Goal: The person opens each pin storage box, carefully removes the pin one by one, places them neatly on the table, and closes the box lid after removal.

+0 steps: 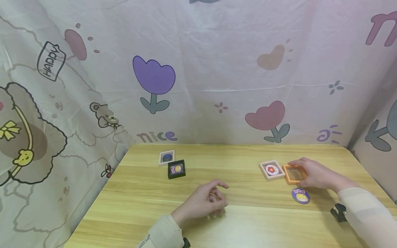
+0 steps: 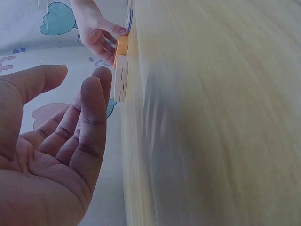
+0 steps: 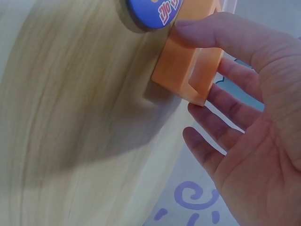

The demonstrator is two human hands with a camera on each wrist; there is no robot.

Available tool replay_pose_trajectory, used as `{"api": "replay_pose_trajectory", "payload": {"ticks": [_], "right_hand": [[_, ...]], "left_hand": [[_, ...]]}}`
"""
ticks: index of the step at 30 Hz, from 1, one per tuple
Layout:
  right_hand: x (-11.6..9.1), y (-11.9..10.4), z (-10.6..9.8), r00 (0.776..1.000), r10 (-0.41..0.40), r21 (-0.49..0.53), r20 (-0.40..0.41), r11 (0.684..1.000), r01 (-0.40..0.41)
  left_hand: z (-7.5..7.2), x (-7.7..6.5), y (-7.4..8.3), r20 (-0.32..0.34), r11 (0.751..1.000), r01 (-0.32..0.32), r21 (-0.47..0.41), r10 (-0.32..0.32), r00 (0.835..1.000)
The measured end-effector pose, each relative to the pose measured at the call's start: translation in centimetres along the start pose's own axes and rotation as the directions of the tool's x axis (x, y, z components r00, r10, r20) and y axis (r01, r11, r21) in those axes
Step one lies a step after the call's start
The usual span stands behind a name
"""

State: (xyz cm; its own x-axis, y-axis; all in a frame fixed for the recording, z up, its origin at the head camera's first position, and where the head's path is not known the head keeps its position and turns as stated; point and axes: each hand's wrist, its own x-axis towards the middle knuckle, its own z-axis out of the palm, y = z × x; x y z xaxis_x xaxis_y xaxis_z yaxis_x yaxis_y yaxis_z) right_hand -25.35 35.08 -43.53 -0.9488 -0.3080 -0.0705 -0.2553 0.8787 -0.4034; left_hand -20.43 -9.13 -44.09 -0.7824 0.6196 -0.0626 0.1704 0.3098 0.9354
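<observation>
at the left of the wooden table, a pale frame lies flat round a dark blue badge. just nearer and to its right lies a black frame, with a purple-and-yellow badge inside. next comes the left hand, its grip released — fingers loosely bent, thumb apart from them, around nothing but air. farther right, a cream frame rings a white badge with a red flower. just beside it is the orange frame, lying on the table at the right; whether the two frames touch, i cannot tell. the right hand grasps this orange frame — thumb on the near side, fingers at the far side. on the near side of the orange frame, a round purple badge with a yellow animal face lies on the wood.
</observation>
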Motion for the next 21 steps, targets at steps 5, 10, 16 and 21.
{"api": "replay_pose_trajectory", "payload": {"ticks": [5,10,16,21], "right_hand": [[0.16,-0.10,-0.01,1.000,0.020,0.007,0.018,1.000,-0.020],[0.13,-0.15,-0.02,1.000,0.020,-0.001,0.022,1.000,-0.020],[-0.05,-0.22,0.07,1.000,0.003,-0.003,0.007,1.000,-0.003],[-0.07,-0.21,0.10,1.000,-0.003,-0.003,0.005,1.000,0.003]], "left_hand": [[0.02,0.03,-0.05,0.001,1.000,-0.003,-0.001,0.003,1.000],[-0.01,0.04,-0.10,0.001,1.000,-0.003,0.001,0.003,1.000],[0.01,0.21,-0.10,-0.001,1.000,-0.004,0.012,0.004,1.000],[0.09,0.40,0.03,-0.004,0.999,-0.018,0.037,0.019,1.000]]}}
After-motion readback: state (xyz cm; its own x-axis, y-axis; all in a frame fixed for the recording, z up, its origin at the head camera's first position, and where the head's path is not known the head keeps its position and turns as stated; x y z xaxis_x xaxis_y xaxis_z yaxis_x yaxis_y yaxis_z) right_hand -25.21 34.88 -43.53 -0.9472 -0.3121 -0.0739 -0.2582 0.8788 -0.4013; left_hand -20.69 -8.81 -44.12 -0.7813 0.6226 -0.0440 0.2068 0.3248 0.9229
